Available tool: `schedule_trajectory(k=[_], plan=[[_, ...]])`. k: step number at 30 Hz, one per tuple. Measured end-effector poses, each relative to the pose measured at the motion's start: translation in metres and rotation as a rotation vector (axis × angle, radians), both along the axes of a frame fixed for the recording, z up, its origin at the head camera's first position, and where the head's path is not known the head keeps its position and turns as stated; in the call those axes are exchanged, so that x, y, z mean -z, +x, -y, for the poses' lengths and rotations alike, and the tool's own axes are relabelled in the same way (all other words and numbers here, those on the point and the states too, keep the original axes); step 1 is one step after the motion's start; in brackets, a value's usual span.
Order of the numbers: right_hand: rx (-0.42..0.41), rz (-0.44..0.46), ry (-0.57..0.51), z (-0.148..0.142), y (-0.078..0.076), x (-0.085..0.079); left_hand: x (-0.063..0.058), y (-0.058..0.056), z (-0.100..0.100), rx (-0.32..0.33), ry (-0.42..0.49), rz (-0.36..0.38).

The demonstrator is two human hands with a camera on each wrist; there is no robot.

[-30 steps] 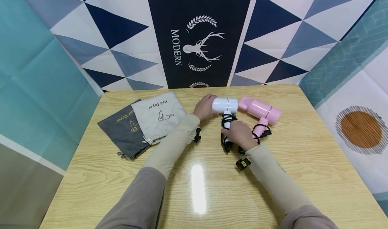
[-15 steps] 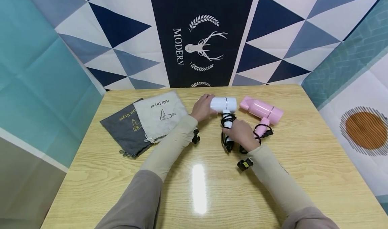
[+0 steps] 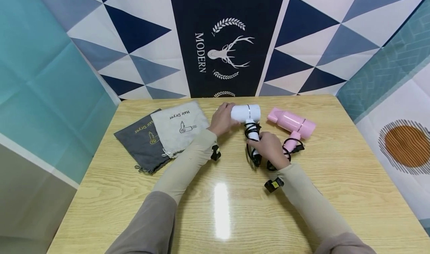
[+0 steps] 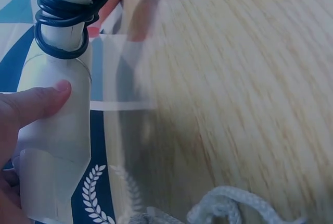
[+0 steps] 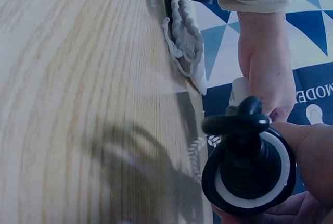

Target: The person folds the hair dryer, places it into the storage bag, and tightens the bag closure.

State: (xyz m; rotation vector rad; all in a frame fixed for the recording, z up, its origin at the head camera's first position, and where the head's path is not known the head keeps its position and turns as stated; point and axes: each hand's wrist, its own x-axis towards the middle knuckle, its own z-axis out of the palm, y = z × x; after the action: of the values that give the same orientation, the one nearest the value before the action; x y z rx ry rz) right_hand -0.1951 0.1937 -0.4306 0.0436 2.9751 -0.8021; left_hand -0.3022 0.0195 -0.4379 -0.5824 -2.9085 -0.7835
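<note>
A white hair dryer (image 3: 245, 113) with a black cord (image 3: 252, 130) wound round its handle is held between both hands. My left hand (image 3: 222, 119) grips the nozzle end of the barrel. In the left wrist view its thumb (image 4: 44, 104) lies along the barrel. Around the handle curl the fingers of my right hand (image 3: 269, 146). The right wrist view looks at the handle's end (image 5: 250, 172), with a shadow on the wood apart from it, so the dryer looks raised. A pink hair dryer (image 3: 291, 122) lies just right, its handle partly hidden by the right hand.
Left of the hands, a light grey drawstring pouch (image 3: 179, 129) overlaps a dark grey pouch (image 3: 139, 142), both printed "Hair Dryer". The wooden table (image 3: 201, 216) meets a patterned backdrop (image 3: 141, 41) at its back edge.
The white hair dryer has shifted a little to the left and back in both hands, its handle end swinging slightly right. The pink dryer and the pouches stay put while the view drifts.
</note>
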Motion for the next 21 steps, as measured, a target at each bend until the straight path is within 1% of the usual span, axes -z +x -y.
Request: schedule_trajectory(k=[4, 9, 13, 18, 21], plan=[[0.004, 0.017, -0.037, 0.001, 0.002, -0.002, -0.002, 0.005, 0.002, -0.020, 0.038, 0.003], [0.021, 0.059, -0.098, 0.000, 0.003, -0.003, -0.001, 0.011, 0.003, -0.081, 0.074, 0.021], [0.026, 0.075, -0.131, -0.001, 0.004, -0.002, -0.002, 0.016, 0.004, -0.113, 0.078, 0.002], [0.021, 0.089, -0.179, -0.003, 0.003, 0.000, -0.005, 0.023, 0.008, -0.140, 0.119, -0.002], [0.022, 0.106, -0.228, -0.004, 0.003, 0.001, -0.006, 0.028, 0.010, -0.150, 0.132, -0.007]])
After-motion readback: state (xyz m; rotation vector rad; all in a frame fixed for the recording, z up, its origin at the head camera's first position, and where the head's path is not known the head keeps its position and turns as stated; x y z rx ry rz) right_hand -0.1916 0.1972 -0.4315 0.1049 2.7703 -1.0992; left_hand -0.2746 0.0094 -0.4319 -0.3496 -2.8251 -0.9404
